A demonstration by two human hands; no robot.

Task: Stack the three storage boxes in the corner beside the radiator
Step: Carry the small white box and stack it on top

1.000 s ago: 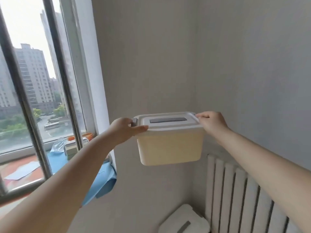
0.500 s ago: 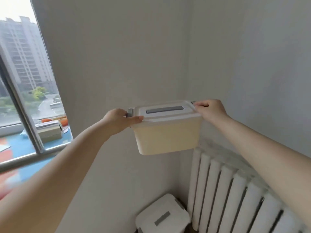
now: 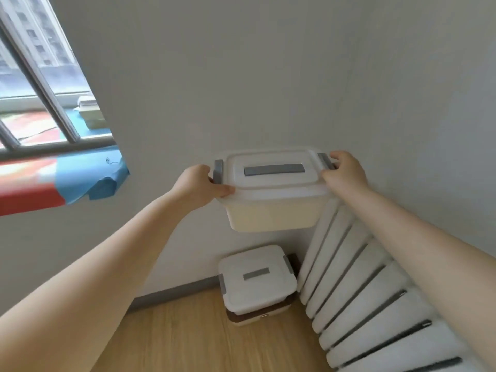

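I hold a white storage box [image 3: 271, 210] with a grey-handled lid in the air, level, above the corner. My left hand [image 3: 200, 185] grips its left rim by the grey clip. At the right rim, my right hand [image 3: 345, 171] holds it by the other clip. Below on the floor, a second white box [image 3: 256, 277] with a grey handle sits on top of a third box [image 3: 257, 316] with a brown rim, tight against the white radiator [image 3: 362, 285]. The held box hangs well above that stack.
Two grey walls meet behind the boxes. A window with dark bars [image 3: 40, 84] is at the upper left, with a blue and red cloth [image 3: 67, 181] draped over its sill. Wooden floor [image 3: 193, 336] lies in front of the stack.
The view has tilted down and the floor stack has come fully into sight. The held box has stayed between both hands, now nearer the corner over the stack.
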